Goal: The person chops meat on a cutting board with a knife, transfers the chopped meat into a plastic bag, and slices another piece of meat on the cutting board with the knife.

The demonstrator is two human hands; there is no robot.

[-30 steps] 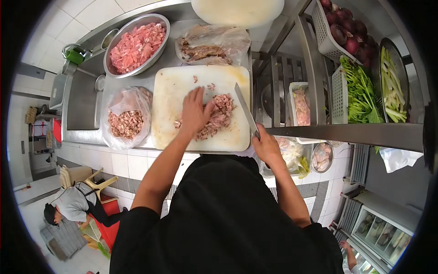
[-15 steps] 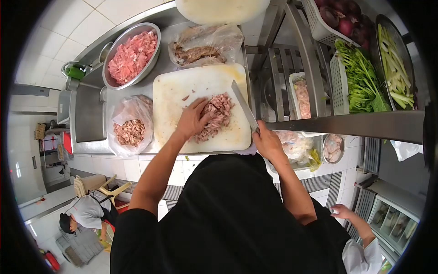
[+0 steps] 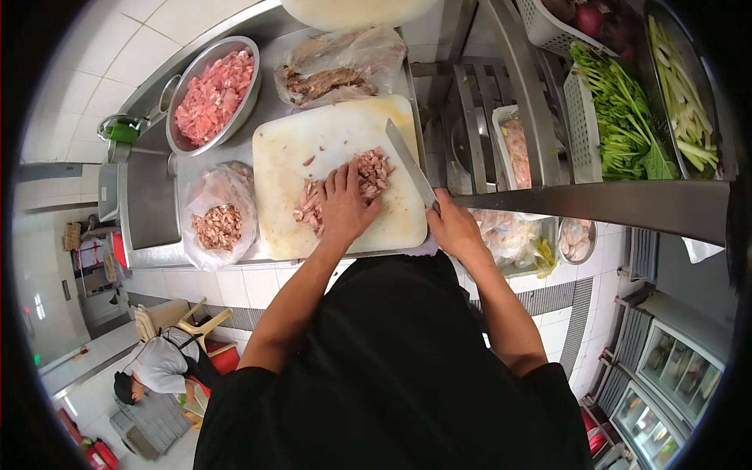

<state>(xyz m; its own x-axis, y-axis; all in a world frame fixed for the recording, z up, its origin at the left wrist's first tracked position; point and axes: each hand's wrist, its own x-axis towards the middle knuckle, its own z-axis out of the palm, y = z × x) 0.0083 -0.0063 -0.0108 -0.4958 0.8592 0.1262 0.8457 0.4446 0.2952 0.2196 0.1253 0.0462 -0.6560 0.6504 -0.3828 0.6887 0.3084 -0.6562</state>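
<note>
Where your left hand [image 3: 347, 211] lay: flat on the middle of the chopped meat [image 3: 373, 174], fingers slightly spread, gripping nothing that could be seen.
Chopped meat: one pile on the cutting board [image 3: 274, 164], showing on both sides of your fingers; half a second earlier it showed mostly to their right.
Right hand [image 3: 454, 227]: closed around the handle of the knife [image 3: 409, 163], as in the earlier frame.
Knife: one, slanted over the right part of the cutting board, tip towards the far side; contact with the surface could not be told.
Loose bits: a few, just beyond your left fingertips.
White boards: two, the cutting board in use and a second board [image 3: 356, 12] at the top edge of view.
Steel bowl [image 3: 250, 102]: one by the far left corner, filled with pink meat [image 3: 210, 102].
Bags: two on the counter, an open bag [image 3: 239, 176] of cut meat on the left and a clear bag [image 3: 384, 59] around brown meat [image 3: 329, 82] beyond.
Upper right: one basket [image 3: 583, 133] under leafy greens [image 3: 623, 117].
Co-workers: one person [image 3: 164, 364] in a dark cap; a second person's arm, previously at lower right, had left view.
</note>
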